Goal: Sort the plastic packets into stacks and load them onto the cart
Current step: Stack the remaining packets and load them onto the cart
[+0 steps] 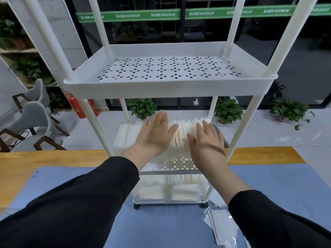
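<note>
Hands reached into the white plastic cart (172, 86): left hand (155, 134) flat, fingers straight, against upright white packets (180, 133) on the middle shelf; right hand (207, 140) spread open, resting on the same row. Loose crinkled clear packets (220, 224) lay on the blue worktop mat (161, 226), right.

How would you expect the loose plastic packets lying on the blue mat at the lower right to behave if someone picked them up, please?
The loose plastic packets would probably feel light and floppy: the clear film looks thin and crinkled at the edges. The glossy wrap suggests they could be slippery and slide off one another, since they already lie fanned out on the blue mat. The flat white inserts may add slight stiffness.
</note>
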{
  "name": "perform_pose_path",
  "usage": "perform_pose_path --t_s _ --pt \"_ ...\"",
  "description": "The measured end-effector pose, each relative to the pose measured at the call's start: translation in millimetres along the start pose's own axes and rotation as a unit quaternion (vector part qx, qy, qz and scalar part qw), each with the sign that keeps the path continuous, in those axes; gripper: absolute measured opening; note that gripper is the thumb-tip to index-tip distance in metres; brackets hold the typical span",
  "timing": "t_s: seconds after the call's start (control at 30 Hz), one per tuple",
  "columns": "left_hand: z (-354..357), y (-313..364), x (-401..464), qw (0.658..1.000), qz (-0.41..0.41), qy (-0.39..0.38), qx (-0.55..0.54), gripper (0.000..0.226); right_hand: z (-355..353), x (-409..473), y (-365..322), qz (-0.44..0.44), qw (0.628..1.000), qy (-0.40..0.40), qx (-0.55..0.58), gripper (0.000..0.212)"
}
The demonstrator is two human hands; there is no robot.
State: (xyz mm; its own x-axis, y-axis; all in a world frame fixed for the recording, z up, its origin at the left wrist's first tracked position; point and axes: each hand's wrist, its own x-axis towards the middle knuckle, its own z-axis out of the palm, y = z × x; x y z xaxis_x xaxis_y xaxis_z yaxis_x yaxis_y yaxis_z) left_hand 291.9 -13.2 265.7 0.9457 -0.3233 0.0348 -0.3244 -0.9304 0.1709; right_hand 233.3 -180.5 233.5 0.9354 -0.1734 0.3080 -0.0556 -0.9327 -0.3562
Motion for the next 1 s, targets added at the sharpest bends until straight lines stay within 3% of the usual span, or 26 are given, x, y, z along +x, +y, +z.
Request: perform_pose_path --t_s 0.13,0.3,0.43,0.67,0.8,0.9,1.0 --pt "12.9 -11.1 -6.2 0.998 0.008 -0.049 0.04 0.078 1.8 -0.2 0.6 -0.003 0.999 -0.019 -0.026 0.053" --pt "-1.8 -8.0 -3.6 0.999 -0.022 0.037 0.001 0.069 -3.3 -2.7 -2.9 -0.039 0.999 0.005 -0.017 0.055" --pt "-6.8 -6.8 -21.3 0.998 -0.06 0.031 0.012 0.07 -12.0 -8.9 -8.7 -0.075 0.996 -0.036 -0.016 0.058" --pt "6.4 -19.9 -42.7 0.992 0.046 -0.002 0.116 0.092 -11.0 -14.3 2.6 -0.181 0.979 -0.073 -0.063 0.08" --pt "9.4 -15.8 -30.7 0.989 0.053 0.025 0.133 0.098 -8.6 -11.1 8.7 -0.181 0.976 -0.08 -0.09 0.075" --pt "9.5 -18.1 -27.4 0.99 0.055 0.039 0.127 0.089 -8.7 -13.1 4.5 -0.195 0.973 -0.081 -0.091 0.072" --pt "6.7 -22.4 -29.5 0.991 0.077 0.088 0.07 0.085 -12.0 -14.7 3.3 -0.202 0.978 -0.045 -0.032 0.065"
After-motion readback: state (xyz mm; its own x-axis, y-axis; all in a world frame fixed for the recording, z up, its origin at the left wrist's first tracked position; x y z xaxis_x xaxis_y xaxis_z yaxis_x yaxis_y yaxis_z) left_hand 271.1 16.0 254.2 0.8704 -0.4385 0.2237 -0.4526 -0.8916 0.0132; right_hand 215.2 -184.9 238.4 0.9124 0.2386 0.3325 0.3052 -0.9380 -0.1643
